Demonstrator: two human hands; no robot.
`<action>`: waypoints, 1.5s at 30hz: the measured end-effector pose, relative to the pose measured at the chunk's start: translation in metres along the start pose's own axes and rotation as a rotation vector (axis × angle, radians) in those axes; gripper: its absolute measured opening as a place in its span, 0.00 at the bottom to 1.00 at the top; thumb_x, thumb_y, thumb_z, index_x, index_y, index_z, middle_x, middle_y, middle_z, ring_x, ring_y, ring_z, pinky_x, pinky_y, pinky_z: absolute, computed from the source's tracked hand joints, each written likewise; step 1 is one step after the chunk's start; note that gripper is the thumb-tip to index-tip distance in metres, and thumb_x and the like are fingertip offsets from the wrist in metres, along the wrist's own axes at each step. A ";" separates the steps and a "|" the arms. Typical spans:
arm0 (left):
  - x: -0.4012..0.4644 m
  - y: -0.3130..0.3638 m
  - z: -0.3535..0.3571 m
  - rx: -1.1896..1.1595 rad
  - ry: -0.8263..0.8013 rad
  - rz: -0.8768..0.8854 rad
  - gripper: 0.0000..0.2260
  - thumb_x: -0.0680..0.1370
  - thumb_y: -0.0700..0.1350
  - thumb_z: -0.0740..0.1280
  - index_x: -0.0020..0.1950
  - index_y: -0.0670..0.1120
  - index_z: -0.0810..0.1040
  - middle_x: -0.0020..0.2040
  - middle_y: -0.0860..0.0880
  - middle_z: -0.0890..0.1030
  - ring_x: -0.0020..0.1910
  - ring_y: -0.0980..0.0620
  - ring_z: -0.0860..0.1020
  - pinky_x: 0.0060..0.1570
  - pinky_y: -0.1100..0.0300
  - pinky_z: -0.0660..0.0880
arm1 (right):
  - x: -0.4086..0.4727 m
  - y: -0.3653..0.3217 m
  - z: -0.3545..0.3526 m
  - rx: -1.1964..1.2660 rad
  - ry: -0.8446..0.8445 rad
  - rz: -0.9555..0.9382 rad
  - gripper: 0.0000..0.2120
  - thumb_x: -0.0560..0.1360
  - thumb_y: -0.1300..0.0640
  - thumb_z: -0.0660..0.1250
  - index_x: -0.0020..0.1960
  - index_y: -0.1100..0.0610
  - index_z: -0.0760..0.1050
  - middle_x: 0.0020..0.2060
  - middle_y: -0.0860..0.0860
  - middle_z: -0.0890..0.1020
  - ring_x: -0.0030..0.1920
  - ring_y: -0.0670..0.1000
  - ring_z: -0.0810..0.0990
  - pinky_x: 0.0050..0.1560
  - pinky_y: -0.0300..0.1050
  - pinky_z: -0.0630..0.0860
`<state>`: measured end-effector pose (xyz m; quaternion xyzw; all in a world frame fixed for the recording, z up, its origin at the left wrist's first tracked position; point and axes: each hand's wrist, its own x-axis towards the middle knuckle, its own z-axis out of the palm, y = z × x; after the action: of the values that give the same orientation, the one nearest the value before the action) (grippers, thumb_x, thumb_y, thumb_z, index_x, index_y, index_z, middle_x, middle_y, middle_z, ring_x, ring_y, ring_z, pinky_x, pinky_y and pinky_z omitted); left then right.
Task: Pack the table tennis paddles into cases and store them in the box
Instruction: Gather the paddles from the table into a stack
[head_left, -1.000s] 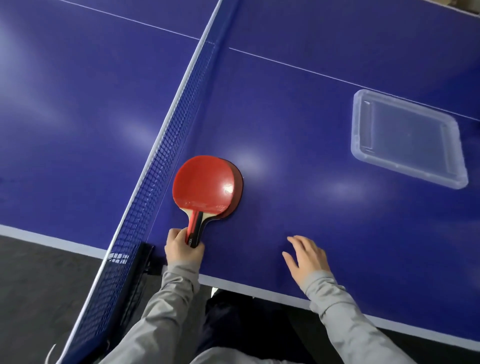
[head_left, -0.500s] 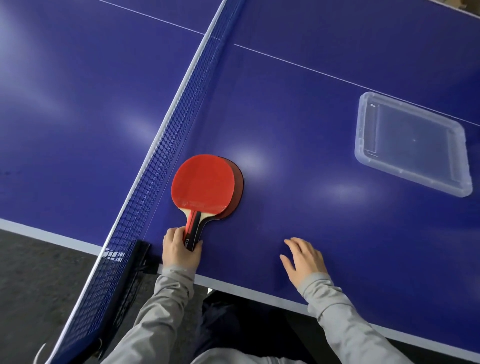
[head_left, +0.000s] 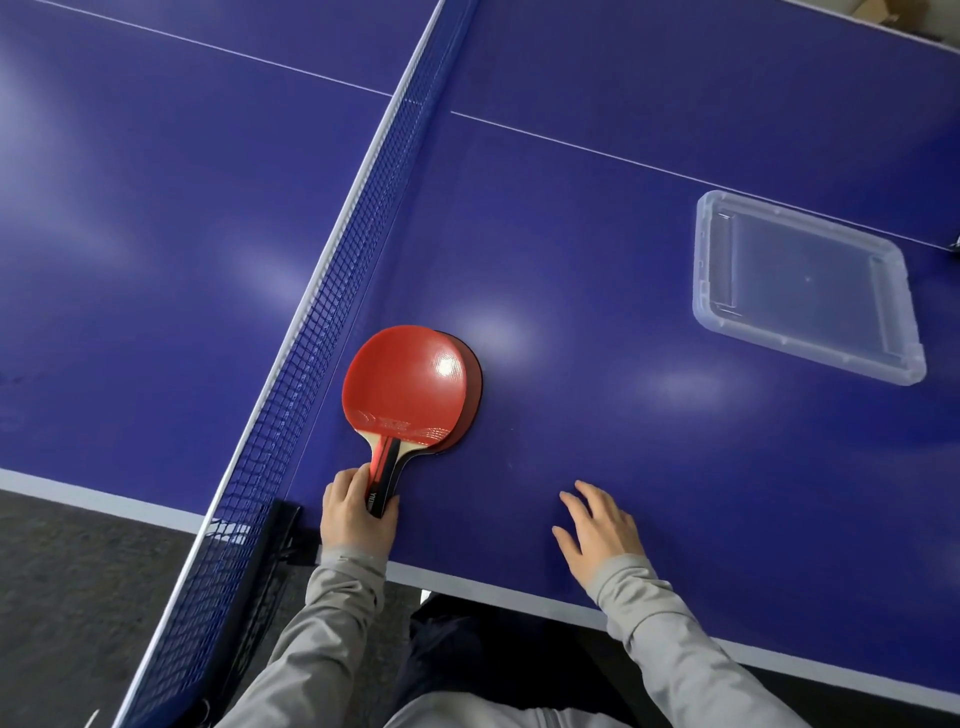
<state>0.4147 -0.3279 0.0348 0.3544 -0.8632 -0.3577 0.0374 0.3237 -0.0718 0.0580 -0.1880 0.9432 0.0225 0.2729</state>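
Observation:
A red table tennis paddle lies face up beside the net, stacked on a second paddle of which only a dark red rim shows on the right. My left hand grips the red-and-black handle of the top paddle near the table's front edge. My right hand rests flat on the blue table with fingers spread, holding nothing, well right of the paddles. A clear plastic box lid or tray lies at the far right. No case is in view.
The blue net runs diagonally from the top centre down to its black clamp at the table's edge, just left of the paddles. Dark floor lies below the table's white-lined front edge.
Both hands and the stacked paddles stay nearly where they were. Only the view has shifted slightly.

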 end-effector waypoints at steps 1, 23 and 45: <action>0.000 -0.001 -0.001 0.006 -0.004 0.007 0.21 0.64 0.33 0.75 0.56 0.34 0.78 0.48 0.37 0.78 0.48 0.35 0.76 0.47 0.45 0.73 | 0.000 -0.001 0.000 0.002 -0.001 0.001 0.25 0.79 0.45 0.53 0.74 0.51 0.57 0.75 0.50 0.55 0.75 0.49 0.54 0.69 0.47 0.61; 0.006 0.001 -0.021 0.101 -0.212 -0.017 0.36 0.65 0.48 0.78 0.68 0.39 0.68 0.56 0.40 0.73 0.59 0.40 0.71 0.61 0.49 0.67 | -0.005 -0.001 0.002 0.025 -0.004 0.045 0.25 0.79 0.46 0.53 0.74 0.51 0.54 0.76 0.50 0.53 0.76 0.49 0.51 0.70 0.49 0.59; -0.012 0.181 0.069 0.846 -0.615 0.778 0.32 0.79 0.61 0.54 0.77 0.48 0.48 0.78 0.51 0.48 0.77 0.53 0.46 0.75 0.52 0.45 | -0.074 0.101 -0.023 0.230 0.160 0.378 0.26 0.79 0.46 0.53 0.75 0.51 0.52 0.75 0.50 0.56 0.75 0.49 0.52 0.72 0.51 0.58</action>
<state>0.2957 -0.1900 0.1021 -0.1185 -0.9660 -0.0326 -0.2273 0.3327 0.0435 0.1097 0.0231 0.9766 -0.0494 0.2079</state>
